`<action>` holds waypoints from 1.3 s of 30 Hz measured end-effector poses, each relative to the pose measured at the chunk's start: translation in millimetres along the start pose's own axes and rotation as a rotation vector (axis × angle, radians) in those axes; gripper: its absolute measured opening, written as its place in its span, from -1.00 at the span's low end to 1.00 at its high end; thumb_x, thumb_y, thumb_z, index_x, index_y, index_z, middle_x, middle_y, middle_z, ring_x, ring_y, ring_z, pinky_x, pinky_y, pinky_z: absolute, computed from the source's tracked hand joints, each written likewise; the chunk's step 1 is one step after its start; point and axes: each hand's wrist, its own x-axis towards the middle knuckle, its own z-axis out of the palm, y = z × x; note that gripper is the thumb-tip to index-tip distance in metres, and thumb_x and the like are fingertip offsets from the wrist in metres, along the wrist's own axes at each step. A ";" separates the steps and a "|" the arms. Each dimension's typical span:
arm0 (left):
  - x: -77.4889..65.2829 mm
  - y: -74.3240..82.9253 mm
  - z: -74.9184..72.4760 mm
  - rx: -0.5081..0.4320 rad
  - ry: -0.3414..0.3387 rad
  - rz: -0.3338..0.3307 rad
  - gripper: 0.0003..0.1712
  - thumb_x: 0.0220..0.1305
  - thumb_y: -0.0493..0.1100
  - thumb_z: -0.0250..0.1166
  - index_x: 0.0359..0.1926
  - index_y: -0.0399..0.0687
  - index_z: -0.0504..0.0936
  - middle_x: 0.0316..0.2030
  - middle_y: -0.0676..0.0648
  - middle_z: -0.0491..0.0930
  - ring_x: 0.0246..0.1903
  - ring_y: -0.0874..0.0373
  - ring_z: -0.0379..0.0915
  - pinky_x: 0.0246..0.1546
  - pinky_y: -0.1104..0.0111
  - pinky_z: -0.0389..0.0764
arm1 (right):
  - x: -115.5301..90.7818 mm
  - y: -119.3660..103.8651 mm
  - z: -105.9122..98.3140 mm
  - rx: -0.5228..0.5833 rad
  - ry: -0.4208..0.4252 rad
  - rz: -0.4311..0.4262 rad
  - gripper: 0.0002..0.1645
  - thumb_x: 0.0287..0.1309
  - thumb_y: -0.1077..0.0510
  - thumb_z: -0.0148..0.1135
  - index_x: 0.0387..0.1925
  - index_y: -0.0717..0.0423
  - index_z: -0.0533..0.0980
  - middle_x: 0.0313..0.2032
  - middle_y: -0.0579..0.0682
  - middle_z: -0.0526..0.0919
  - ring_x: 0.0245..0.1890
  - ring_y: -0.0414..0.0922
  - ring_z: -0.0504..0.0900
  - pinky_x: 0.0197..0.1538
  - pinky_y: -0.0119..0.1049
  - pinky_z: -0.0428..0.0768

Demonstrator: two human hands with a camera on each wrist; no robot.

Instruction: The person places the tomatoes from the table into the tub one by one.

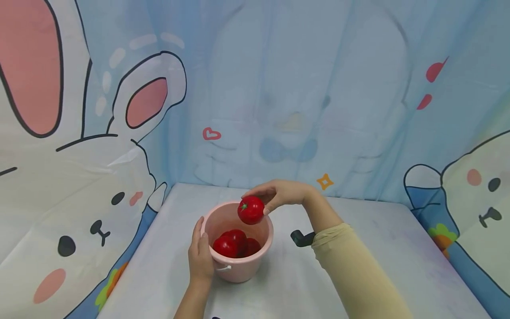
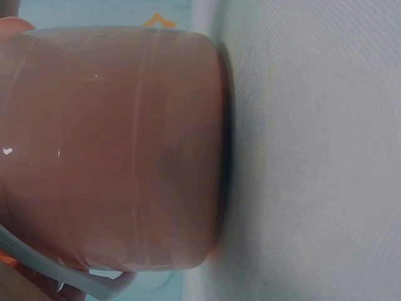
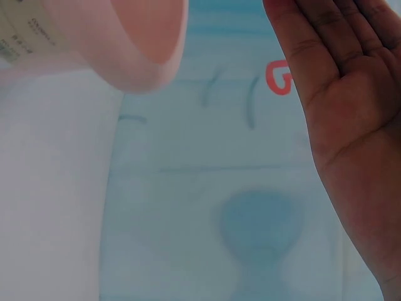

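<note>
A pink bucket [image 1: 243,268] stands upright on the table with several red tomatoes [image 1: 225,246] inside. Above its opening, my right hand [image 1: 279,195] grips another red tomato [image 1: 251,210] that has a green stem mark. My left hand [image 1: 201,258] rests against the bucket's left side, thumb and fingers at the rim. In the left wrist view the bucket's wall [image 2: 113,144] fills much of the picture, with its pale handle [image 2: 69,276] low down. The right wrist view has the bucket's rim [image 3: 138,78] and my right palm [image 3: 357,125]; the held tomato is out of sight there.
The white table [image 1: 378,257] extends around the bucket. A dark wrist camera mount [image 1: 303,239] sits beside my right wrist. Behind the table hangs a blue curtain [image 1: 295,88] with printed cartoon animals. A small dark object [image 1: 215,317] peeks in at the bottom edge.
</note>
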 end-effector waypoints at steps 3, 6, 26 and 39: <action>-0.1 0.6 0.0 0.005 0.003 0.005 -0.44 0.35 -0.05 -0.05 0.29 0.62 0.10 0.29 0.31 0.21 0.29 0.19 0.16 0.08 -0.01 0.44 | 5.0 -1.8 0.7 -0.003 -0.013 -0.007 -0.28 0.00 0.11 0.32 0.24 -0.10 0.33 0.14 -0.03 0.48 0.12 -0.03 0.49 0.06 -0.12 0.56; 0.1 0.5 0.2 0.011 0.005 0.003 -0.44 0.36 -0.05 -0.05 0.29 0.62 0.09 0.29 0.32 0.21 0.29 0.20 0.16 0.09 0.01 0.44 | 9.9 -4.0 1.6 -0.003 -0.018 -0.009 -0.28 -0.01 0.09 0.32 0.24 -0.11 0.33 0.15 -0.03 0.48 0.13 -0.04 0.49 0.08 -0.13 0.55; 0.2 -1.2 0.1 0.013 0.010 -0.032 -0.42 0.30 0.07 0.03 0.28 0.66 0.08 0.27 0.36 0.21 0.26 0.25 0.17 0.08 0.04 0.47 | 43.9 -20.3 11.4 -0.052 -0.045 0.019 -0.32 -0.05 0.04 0.35 0.17 -0.20 0.39 0.10 -0.08 0.52 0.09 -0.09 0.52 0.04 -0.16 0.58; 2.6 -0.6 0.6 0.032 0.010 -0.041 -0.46 0.35 0.04 -0.06 0.27 0.67 0.08 0.28 0.36 0.19 0.29 0.20 0.16 0.14 0.04 0.40 | 63.5 -17.1 15.6 -0.076 -0.090 0.037 -0.32 -0.08 0.05 0.37 0.16 -0.19 0.40 0.07 -0.09 0.52 0.09 -0.09 0.50 -0.01 -0.17 0.61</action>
